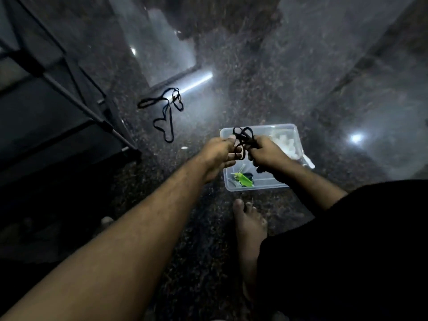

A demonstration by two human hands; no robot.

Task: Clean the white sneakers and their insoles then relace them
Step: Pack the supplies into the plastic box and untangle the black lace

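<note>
Both hands hold one tangled black shoelace over the near-left part of a clear plastic tub: the left hand pinches its loops between thumb and fingers, and the right hand has its fingers curled round the other side of the bundle.

The dark speckled polished stone floor fills the view and reflects pale light. At the left stands a black metal-framed rack, its foot near the left forearm. The person's black garment covers the lower right, and a bare foot rests on the floor just in front of the tub. The clear rectangular plastic tub sits on the floor under the hands; it holds whitish pieces at its far right and a small bright green item at its near left. A second black shoelace lies loose in loops on the floor, well apart to the left of the tub and beyond it.
</note>
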